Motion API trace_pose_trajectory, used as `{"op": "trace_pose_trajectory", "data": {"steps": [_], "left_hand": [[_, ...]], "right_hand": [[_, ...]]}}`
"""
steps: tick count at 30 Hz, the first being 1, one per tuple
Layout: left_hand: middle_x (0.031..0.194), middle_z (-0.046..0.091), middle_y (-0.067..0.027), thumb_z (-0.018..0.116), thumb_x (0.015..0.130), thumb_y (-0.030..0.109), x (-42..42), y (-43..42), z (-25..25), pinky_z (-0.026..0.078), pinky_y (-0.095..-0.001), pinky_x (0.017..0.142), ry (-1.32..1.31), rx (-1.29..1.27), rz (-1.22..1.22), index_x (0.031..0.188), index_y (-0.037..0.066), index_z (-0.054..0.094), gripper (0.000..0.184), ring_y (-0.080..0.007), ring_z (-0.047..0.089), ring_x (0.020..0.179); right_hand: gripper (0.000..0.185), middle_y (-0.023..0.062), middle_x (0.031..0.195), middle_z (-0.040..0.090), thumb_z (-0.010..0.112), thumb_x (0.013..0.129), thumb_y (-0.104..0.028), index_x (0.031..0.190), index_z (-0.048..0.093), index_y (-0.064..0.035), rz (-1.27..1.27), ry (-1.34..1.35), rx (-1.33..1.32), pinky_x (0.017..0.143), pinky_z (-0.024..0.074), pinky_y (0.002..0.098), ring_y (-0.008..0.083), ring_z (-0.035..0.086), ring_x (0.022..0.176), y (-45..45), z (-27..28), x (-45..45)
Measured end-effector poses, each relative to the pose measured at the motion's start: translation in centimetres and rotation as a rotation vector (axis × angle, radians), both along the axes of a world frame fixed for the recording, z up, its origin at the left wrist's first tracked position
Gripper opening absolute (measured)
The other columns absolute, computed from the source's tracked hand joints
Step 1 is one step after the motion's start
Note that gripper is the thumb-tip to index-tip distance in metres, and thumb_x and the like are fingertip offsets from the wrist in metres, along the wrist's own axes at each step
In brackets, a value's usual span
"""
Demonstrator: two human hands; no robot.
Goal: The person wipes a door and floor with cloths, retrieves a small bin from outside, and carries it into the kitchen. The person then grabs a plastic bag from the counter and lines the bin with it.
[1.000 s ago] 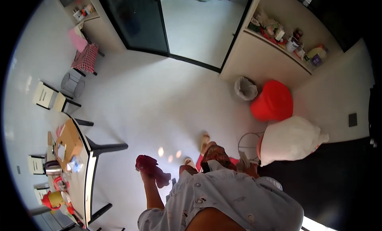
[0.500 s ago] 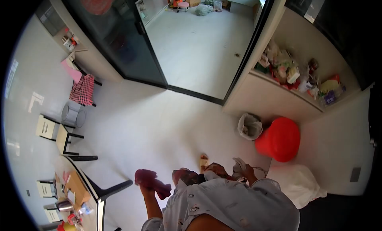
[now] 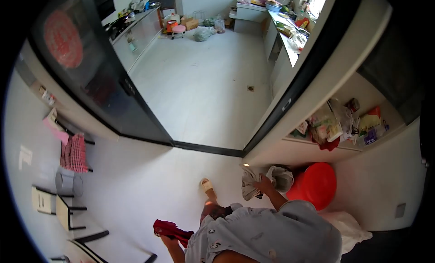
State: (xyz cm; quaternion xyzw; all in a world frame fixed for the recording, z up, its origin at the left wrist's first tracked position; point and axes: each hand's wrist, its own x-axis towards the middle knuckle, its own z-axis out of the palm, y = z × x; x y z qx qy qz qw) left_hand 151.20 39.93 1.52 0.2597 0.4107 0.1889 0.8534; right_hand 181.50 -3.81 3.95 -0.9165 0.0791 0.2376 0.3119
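Observation:
A dark red cloth point(image 3: 171, 229) hangs bunched in my left hand point(image 3: 168, 242), low and to the left of my body. The fingers are closed around it and partly hidden by the fabric. Out to the front right, my right hand point(image 3: 263, 185) grips a crumpled grey-beige cloth point(image 3: 249, 183). That cloth is close to a lined waste bin point(image 3: 282, 179), just left of it. My grey shirt point(image 3: 258, 233) and one sandalled foot point(image 3: 206, 185) show below.
A dark-framed sliding door point(image 3: 104, 86) stands open onto a kitchen floor point(image 3: 195, 91), with a low threshold point(image 3: 208, 149). To the right are a red tub point(image 3: 317, 186), a white bag point(image 3: 346, 231) and a cluttered shelf niche point(image 3: 290, 137). Chairs point(image 3: 63, 211) line the left.
I have moved forward, so the doorway is nearer and more of the kitchen shows. My right hand with the grey-beige cloth has swung forward and left, beside the bin. Both cloths stay held.

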Motion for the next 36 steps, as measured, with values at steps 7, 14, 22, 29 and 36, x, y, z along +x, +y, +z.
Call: {"op": "trace_pose_trajectory", "data": {"steps": [7, 14, 22, 29, 36], "left_hand": [[0.094, 0.067, -0.0079, 0.056, 0.096, 0.037, 17.2, 6.3, -2.4, 0.056, -0.0401, 0.077, 0.075, -0.119, -0.158, 0.109, 0.012, 0.06, 0.028, -0.0245, 0.065, 0.086], [0.097, 0.067, -0.0062, 0.058, 0.096, 0.034, 43.3, 7.9, -1.1, 0.056, -0.0395, 0.078, 0.111, -0.182, -0.419, 0.111, 0.014, 0.061, 0.026, -0.0234, 0.065, 0.088], [0.114, 0.064, -0.0051, 0.06, 0.084, -0.009, 60.9, 5.2, -2.3, 0.054, -0.0356, 0.088, -0.141, 0.057, -0.803, 0.125, 0.008, 0.058, 0.044, -0.0177, 0.063, 0.101], [0.122, 0.061, -0.0084, 0.072, 0.083, 0.0, 64.4, 6.8, 4.3, 0.05, -0.0315, 0.096, -0.042, 0.066, -0.775, 0.139, 0.007, 0.045, 0.062, -0.0182, 0.059, 0.112], [0.139, 0.047, -0.0134, 0.075, 0.08, 0.009, 59.7, 9.8, 2.2, 0.039, -0.034, 0.107, -0.061, 0.472, -0.835, 0.152, 0.007, 0.017, 0.092, -0.0235, 0.048, 0.127]], "right_hand": [[0.071, 0.0204, 0.121, 0.064, 0.076, 0.07, -0.033, 0.131, 0.055, -0.0027, 0.019, -0.2, 0.015, 0.094, 0.049, 0.0422, 0.0336, 0.062, 0.111, 8.1, -1.6, 11.5], [0.067, 0.0217, 0.12, 0.063, 0.074, 0.069, -0.027, 0.129, 0.057, -0.0023, -0.047, -0.265, 0.148, 0.099, 0.0469, 0.0417, 0.0366, 0.059, 0.115, 15.7, 0.0, 21.5], [0.068, 0.0212, 0.125, 0.062, 0.073, 0.073, -0.027, 0.133, 0.054, -0.001, 0.097, -0.087, 0.306, 0.103, 0.0448, 0.0373, 0.0309, 0.059, 0.119, 25.6, 3.4, 37.7], [0.096, 0.0221, 0.144, 0.042, 0.082, 0.074, -0.041, 0.145, 0.035, 0.0028, 0.41, 0.275, 0.34, 0.114, 0.033, 0.0413, 0.0318, 0.041, 0.134, 31.2, 7.2, 44.3], [0.123, 0.0258, 0.139, 0.038, 0.091, 0.057, -0.055, 0.15, 0.028, -0.0051, 0.555, 0.251, 0.443, 0.113, 0.0317, 0.0512, 0.0413, 0.036, 0.133, 36.3, 10.2, 40.4]]}}
